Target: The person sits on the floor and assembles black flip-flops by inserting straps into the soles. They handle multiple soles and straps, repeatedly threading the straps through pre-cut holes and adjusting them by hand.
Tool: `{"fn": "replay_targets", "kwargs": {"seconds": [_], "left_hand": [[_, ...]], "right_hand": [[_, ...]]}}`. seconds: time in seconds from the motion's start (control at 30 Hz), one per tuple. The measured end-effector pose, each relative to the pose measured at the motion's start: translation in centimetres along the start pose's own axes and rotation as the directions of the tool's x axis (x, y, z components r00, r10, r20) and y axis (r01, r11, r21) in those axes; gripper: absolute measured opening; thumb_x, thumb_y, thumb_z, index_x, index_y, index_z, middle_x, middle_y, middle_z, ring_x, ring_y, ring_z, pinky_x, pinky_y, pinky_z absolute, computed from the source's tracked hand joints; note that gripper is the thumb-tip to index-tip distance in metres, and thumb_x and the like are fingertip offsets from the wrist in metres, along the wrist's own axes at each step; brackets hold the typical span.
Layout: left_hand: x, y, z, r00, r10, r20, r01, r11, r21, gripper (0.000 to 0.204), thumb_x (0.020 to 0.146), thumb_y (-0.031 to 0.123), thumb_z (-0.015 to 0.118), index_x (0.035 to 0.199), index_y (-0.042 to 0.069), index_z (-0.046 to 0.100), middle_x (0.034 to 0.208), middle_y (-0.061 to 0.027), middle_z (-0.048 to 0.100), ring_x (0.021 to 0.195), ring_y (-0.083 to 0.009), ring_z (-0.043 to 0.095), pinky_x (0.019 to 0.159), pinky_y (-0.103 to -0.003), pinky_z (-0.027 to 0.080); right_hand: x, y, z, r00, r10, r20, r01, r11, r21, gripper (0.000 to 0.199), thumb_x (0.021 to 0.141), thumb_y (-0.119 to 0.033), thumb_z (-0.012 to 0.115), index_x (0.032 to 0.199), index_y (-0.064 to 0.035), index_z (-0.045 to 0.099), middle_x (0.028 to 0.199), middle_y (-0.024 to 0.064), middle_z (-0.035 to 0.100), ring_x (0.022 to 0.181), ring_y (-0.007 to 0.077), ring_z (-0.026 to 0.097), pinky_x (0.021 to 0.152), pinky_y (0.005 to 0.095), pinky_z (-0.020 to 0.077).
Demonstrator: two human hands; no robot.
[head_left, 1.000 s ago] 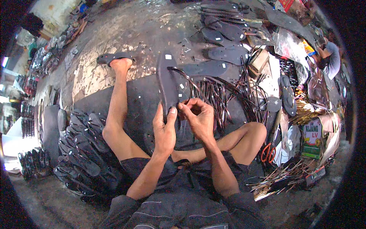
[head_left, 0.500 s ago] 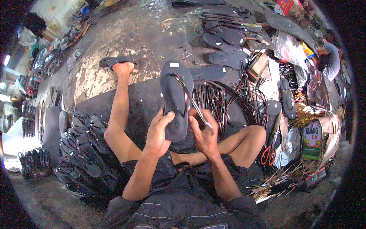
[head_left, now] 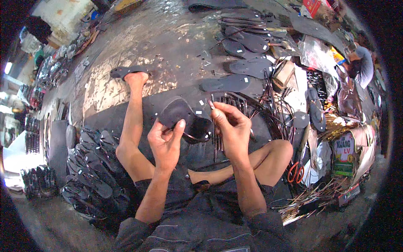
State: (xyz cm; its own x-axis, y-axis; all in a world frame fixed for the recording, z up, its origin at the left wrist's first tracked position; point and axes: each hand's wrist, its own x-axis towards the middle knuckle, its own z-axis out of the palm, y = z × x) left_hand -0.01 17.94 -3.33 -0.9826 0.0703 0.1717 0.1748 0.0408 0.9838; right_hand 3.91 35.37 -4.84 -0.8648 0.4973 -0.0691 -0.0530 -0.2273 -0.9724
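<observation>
My left hand (head_left: 165, 145) grips a black flip-flop (head_left: 178, 110), its thumb on top and fingers underneath. The sandal is tilted and looks bent, with its dark strap curving below at the right. Just right of it, my right hand (head_left: 233, 128) is closed, with thumb and index fingertips pinching the end of a thin dark strip (head_left: 211, 103). I cannot tell whether that strip joins the sandal. Beyond my hands, a black sole (head_left: 226, 83) lies on the floor, and a heap of dark strips (head_left: 239, 105) lies to the right.
Finished flip-flops (head_left: 94, 168) are piled by my left leg. More soles (head_left: 252, 41) lie at the far right. Orange-handled scissors (head_left: 296, 172), a wooden block (head_left: 284, 74) and cut strips (head_left: 306, 197) are on my right. Another person (head_left: 364, 65) is at the far right.
The flip-flop has gone from flat and upright, sole lengthwise, to tilted and bent. My right hand has moved up and slightly right, away from the strap beside the sandal.
</observation>
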Motion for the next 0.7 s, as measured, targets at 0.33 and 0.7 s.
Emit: {"fn": "replay_targets", "kwargs": {"seconds": [0.33,0.7], "left_hand": [[-0.5,1.1,0.8,1.0,0.008,-0.008,-0.007,0.997,0.078,0.019,0.1,0.004,0.081,0.116,-0.005,0.076,0.108,-0.0027,0.076,0.095,-0.007,0.067,0.082,-0.024,0.057],[-2.1,-0.3,1.2,0.992,0.123,-0.017,-0.112,0.942,0.316,0.029,0.097,0.006,0.085,0.123,-0.004,0.079,0.106,-0.0073,0.079,0.095,-0.0096,0.071,0.082,-0.026,0.059]], "right_hand": [[-1.1,1.9,1.1,0.776,-0.571,0.266,0.583,0.492,-0.646,0.02,0.087,-0.005,0.088,0.105,-0.0086,0.079,0.095,0.0075,0.074,0.082,0.027,0.072,0.07,0.0379,0.0579],[0.3,3.1,0.3,0.758,-0.554,0.345,0.645,0.552,-0.529,0.025,0.091,-0.002,0.08,0.114,-0.0071,0.074,0.106,0.01,0.073,0.093,0.0328,0.071,0.075,0.0417,0.0594]]}}
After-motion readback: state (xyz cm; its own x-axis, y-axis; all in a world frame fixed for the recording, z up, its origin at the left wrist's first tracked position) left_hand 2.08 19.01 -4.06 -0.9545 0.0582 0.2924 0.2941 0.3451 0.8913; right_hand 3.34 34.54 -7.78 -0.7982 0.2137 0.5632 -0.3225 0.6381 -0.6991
